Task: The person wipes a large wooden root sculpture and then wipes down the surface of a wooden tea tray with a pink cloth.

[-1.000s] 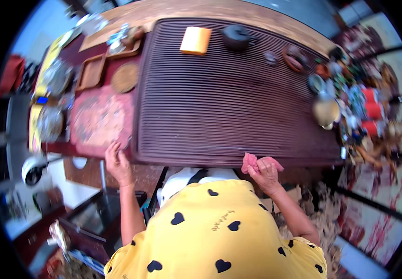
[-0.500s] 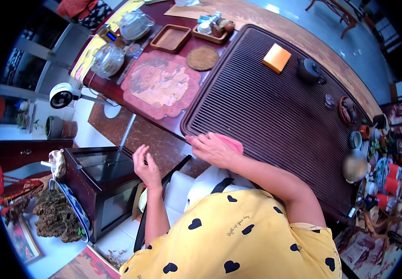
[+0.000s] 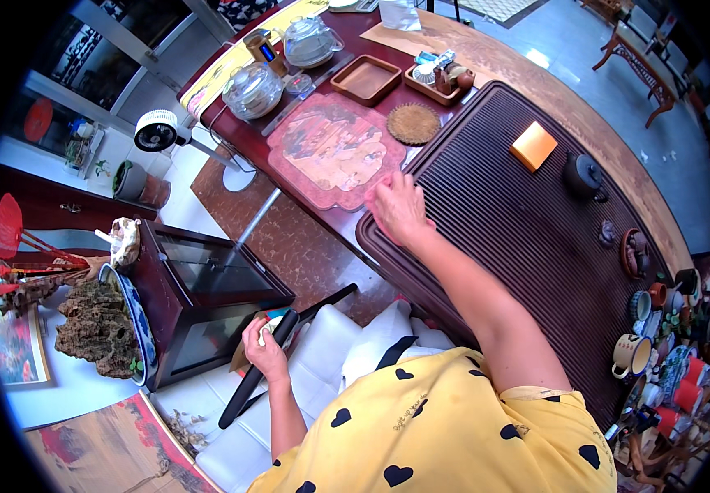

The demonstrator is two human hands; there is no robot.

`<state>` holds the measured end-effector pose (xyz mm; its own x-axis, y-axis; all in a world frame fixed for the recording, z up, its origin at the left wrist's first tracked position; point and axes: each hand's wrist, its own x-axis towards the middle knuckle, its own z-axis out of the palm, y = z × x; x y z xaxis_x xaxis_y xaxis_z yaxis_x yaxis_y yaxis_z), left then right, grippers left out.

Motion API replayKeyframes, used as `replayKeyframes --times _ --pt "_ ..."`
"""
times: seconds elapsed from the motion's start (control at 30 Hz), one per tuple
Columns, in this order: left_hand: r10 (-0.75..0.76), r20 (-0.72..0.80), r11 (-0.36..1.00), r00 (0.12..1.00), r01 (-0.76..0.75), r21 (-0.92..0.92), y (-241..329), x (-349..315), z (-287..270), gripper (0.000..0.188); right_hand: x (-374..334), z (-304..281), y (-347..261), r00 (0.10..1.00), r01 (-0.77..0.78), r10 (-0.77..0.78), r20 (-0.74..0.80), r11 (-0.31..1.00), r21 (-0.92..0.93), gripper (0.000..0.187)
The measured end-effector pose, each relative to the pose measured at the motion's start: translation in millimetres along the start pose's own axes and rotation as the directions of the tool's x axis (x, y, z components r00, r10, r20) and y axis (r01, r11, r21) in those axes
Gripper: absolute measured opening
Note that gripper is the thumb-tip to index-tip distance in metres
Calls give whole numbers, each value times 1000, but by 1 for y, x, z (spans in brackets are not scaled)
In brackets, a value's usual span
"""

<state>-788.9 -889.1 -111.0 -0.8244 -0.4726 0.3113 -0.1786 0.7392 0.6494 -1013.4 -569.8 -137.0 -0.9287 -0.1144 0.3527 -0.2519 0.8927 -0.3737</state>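
Observation:
My right hand [image 3: 400, 209] is closed on a pink cloth [image 3: 376, 204], pressing it at the left end of the dark ribbed tea tray [image 3: 503, 238]. Part of the cloth pokes out past the fingers; the rest is hidden under the palm. Just beyond lies a red scalloped mat [image 3: 322, 193] with a worn picture on it, and a round woven coaster [image 3: 413, 123]. My left hand [image 3: 264, 349] hovers low beside a black chair armrest [image 3: 258, 370], its fingers loosely bent and apart, with nothing seen in it.
On the tray stand an orange box [image 3: 534, 146] and a dark teapot [image 3: 582, 175]. Cups and an enamel mug [image 3: 632, 356] crowd the right end. Glass kettles [image 3: 254, 90], a wooden tray [image 3: 365, 80] and a white fan [image 3: 157, 131] stand left. A dark glass cabinet [image 3: 207, 275] is near my left hand.
My right hand has slid the pink cloth forward along the tray's left end toward the mat. My left hand has dropped lower, next to the armrest. The whole view has shifted.

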Motion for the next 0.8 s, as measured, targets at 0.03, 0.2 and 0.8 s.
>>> replayKeyframes --times 0.03,0.2,0.8 --pt "-42 20 998 999 43 -37 -2 -3 2 20 -9 3 -2 999 34 -34 -7 999 -25 18" --pt "3 115 996 993 7 -85 11 0 22 19 -41 -32 16 988 155 -153 33 987 -34 16" --pt "427 399 893 812 -311 -324 108 94 163 22 -327 -188 89 727 -685 618 -299 681 -258 37"
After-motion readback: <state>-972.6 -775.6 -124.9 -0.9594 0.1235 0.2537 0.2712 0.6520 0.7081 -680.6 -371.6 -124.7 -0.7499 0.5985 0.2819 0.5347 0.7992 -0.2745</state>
